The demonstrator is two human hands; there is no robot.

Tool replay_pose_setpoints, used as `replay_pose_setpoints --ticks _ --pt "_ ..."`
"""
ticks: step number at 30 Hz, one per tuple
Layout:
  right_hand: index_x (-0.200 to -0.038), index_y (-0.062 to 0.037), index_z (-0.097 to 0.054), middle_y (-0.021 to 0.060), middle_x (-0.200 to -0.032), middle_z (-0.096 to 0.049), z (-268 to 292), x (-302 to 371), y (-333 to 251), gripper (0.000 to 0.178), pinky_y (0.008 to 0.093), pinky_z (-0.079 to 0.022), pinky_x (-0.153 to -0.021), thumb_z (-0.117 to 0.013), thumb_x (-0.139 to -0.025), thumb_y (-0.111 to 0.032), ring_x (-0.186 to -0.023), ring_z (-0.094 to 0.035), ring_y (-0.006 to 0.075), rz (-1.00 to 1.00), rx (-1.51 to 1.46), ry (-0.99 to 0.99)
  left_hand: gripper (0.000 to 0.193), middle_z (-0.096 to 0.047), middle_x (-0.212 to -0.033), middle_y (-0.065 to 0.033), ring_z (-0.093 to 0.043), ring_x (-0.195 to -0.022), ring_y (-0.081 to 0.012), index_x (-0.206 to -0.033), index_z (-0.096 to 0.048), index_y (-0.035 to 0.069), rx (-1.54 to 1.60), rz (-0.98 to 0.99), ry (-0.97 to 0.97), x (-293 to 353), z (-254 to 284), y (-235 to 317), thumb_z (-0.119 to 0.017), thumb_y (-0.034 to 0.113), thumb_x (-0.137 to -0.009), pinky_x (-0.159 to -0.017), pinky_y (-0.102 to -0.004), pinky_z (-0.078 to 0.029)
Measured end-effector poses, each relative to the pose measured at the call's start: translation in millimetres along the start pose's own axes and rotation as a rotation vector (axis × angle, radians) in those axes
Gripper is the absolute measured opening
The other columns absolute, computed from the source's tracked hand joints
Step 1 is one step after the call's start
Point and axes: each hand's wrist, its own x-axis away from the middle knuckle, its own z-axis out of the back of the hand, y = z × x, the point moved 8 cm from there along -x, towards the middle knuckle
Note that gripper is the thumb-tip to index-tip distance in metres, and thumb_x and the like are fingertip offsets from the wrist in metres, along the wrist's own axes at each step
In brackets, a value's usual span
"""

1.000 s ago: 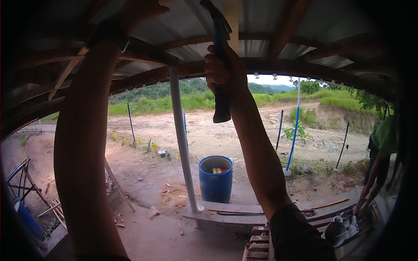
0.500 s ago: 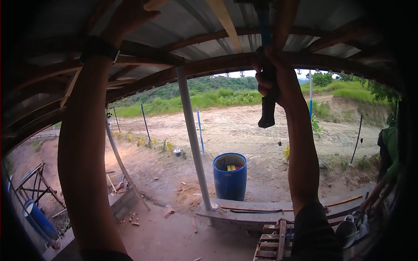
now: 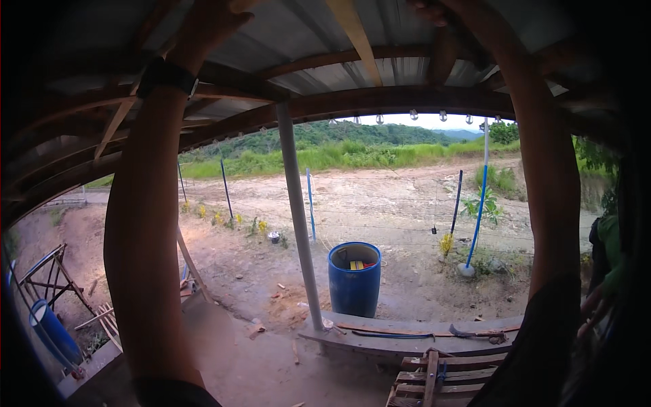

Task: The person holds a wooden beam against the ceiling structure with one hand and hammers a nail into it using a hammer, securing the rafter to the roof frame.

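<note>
My left hand [image 3: 211, 26] is raised to the roof frame at the top edge. Its thumb shows against a pale wooden strip [image 3: 241, 5], and its other fingers are mostly cut off by the frame. A dark watch [image 3: 167, 76] is on that wrist. My right hand [image 3: 434, 11] is high under the roof, partly out of view, its fingers closed round a hammer. The hammer's dark handle [image 3: 472, 46] slants down beside my forearm, while its head is hidden. Wooden rafters [image 3: 354, 35] and metal roof sheets [image 3: 298, 34] surround both hands.
A grey post [image 3: 298, 210] stands ahead, with an open blue barrel [image 3: 354, 288] beyond a low ledge [image 3: 393, 344]. A slatted wooden piece [image 3: 447, 380] lies at lower right. Another person [image 3: 607, 271] is at far right. A second blue barrel [image 3: 55, 336] leans at left.
My right hand has risen with the hammer, up and away toward the top edge. My left hand stays at the roof frame, its forearm shifted slightly right in the picture. The view has turned slightly.
</note>
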Motion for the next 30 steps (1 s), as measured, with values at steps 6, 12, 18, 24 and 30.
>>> replay_pose_setpoints --ticks 6,12,18,24,30 --pt "-0.091 -0.0099 -0.055 -0.0015 -0.06 -0.051 18.6 -0.2 0.3 0.04 0.0256 -0.033 -0.038 -0.053 -0.108 -0.046 -0.044 -0.04 0.0067 0.128 -0.162 0.06 0.06 -0.055 -0.119 -0.026 -0.058 -0.114 -0.0446 -0.118 -0.055 -0.002 0.013 0.023 -0.03 -8.0 -5.3 2.4 -0.088 0.021 -0.074 -0.097 -0.0519 -0.05" --pt "-0.113 -0.0056 -0.062 0.0017 -0.063 -0.054 6.3 18.4 33.0 0.036 0.0293 -0.038 -0.043 -0.051 -0.11 -0.039 -0.047 -0.044 0.0112 0.136 -0.166 0.336 0.066 -0.055 -0.123 -0.0265 -0.055 -0.118 -0.0441 -0.124 -0.055 -0.003 -0.027 -0.024 -0.077 -9.1 -4.8 -8.8 -0.088 0.027 -0.075 -0.102 -0.0505 -0.047" --pt "-0.117 -0.0092 -0.06 -0.0034 -0.068 -0.053 -44.7 100.5 96.3 0.038 0.0245 -0.039 -0.046 -0.059 -0.103 -0.044 -0.047 -0.047 0.006 0.137 -0.24 0.257 0.071 -0.055 -0.126 -0.0259 -0.055 -0.12 -0.0424 -0.127 -0.056 -0.003 0.092 -0.04 -0.089 -2.8 0.3 -11.0 -0.089 0.029 -0.073 -0.104 -0.0479 -0.045" --pt "-0.117 -0.0059 -0.061 -0.0017 -0.066 -0.049 -67.5 193.5 73.9 0.026 0.0266 -0.039 -0.045 -0.056 -0.108 -0.03 -0.049 -0.049 0.0073 0.051 0.078 0.344 0.069 -0.056 -0.126 -0.0245 -0.055 -0.122 -0.0424 -0.128 -0.056 0.001 0.171 -0.074 -0.09 -5.6 -6.6 -15.2 -0.089 0.026 -0.073 -0.104 -0.0479 -0.046" --pt "-0.143 -0.0088 -0.055 -0.0024 -0.068 -0.05 -91.9 186.3 -19.3 0.038 0.0262 -0.038 -0.044 -0.053 -0.109 -0.028 -0.048 -0.044 0.0049 0.122 0.485 0.435 0.067 -0.063 -0.123 -0.0222 -0.061 -0.118 -0.0413 -0.126 -0.058 0.002 0.315 0.025 -0.076 7.4 -7.7 -42.8 -0.089 0.025 -0.071 -0.101 -0.0483 -0.05"
